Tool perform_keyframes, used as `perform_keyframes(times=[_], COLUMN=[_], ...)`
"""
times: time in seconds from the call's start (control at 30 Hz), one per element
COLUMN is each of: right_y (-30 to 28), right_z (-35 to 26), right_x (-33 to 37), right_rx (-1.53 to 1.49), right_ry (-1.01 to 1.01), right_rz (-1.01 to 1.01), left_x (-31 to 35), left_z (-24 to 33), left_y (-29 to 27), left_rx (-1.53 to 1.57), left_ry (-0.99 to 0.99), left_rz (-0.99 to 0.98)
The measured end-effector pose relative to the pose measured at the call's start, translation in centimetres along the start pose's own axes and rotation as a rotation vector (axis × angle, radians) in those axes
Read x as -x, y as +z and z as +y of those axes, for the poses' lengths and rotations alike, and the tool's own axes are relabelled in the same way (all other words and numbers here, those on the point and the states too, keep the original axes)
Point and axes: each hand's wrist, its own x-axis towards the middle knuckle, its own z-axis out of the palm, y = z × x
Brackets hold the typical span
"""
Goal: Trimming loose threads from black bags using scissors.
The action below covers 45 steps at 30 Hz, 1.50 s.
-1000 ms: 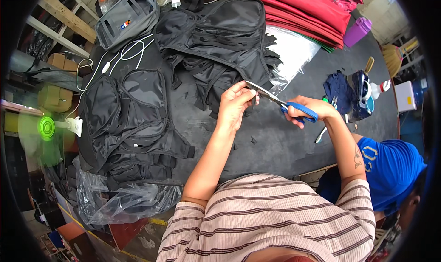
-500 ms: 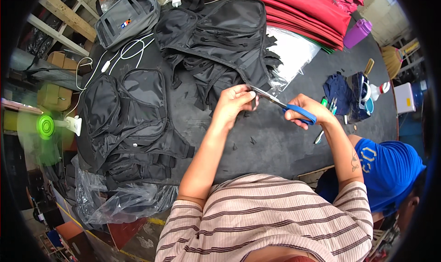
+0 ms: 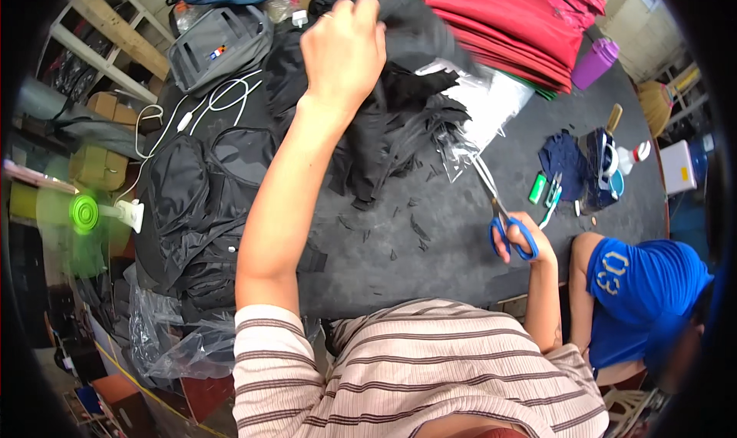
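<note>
Two closed grips: left hand (image 3: 344,50) on black bag (image 3: 418,31) (blurred), right hand (image 3: 543,237) around blue-handled scissors (image 3: 496,205).

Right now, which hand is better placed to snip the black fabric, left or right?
Probably the right hand: it already holds the blue-handled scissors, blades pointing forward, away from the body. The left hand is up over the black fabric, with no scissors.

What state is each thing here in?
Blue-handled metal scissors: in right hand, blades slightly apart.
Black fabric bundle: gripped by left hand, blurred.
Smooth red fabric: folded, stacked.
Purple plastic bottle: lid on.
Thin white cable: loosely looped.
Green round fan: blurred, apparently spinning.
Small black scraps: scattered.
</note>
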Motion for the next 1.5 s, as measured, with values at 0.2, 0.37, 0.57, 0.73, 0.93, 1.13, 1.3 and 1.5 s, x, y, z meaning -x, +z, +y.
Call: perform_keyframes(times=[0.2,0.37,0.57,0.73,0.93,1.13,1.3,1.5], right_y=[1.5,3.0,1.9,4.2,3.5,5.3,6.0,6.1], right_z=[1.0,2.1,4.2,2.4,3.3,2.7,0.9,-1.7], right_x=[-2.2,-2.8,-1.8,-3.0,-3.2,-3.4,-5.7,-10.1], right_rx=[-0.061,-0.058,-0.161,-0.105,-0.145,-0.151,-0.029,0.039], right_ry=[-0.086,-0.054,-0.079,-0.117,-0.123,-0.124,-0.256,-0.448], right_rz=[0.153,0.229,0.452,0.314,0.306,0.309,0.470,0.639], left_x=[-0.4,4.9,2.9,5.1,6.2,16.2,14.3,14.2], left_z=[4.5,3.2,9.9,8.1,6.1,0.7,3.3,5.5], left_y=[4.0,4.1,-12.9,-15.9,-15.8,-1.3,1.1,1.7], left_rx=[-0.199,0.377,2.255,2.252,2.232,1.180,0.821,1.430], left_ry=[-0.133,-0.310,-0.524,-0.453,-0.311,-1.354,-1.139,-1.425], left_rz=[-0.189,-0.182,-0.732,-0.277,0.213,-0.296,-0.363,-0.415])
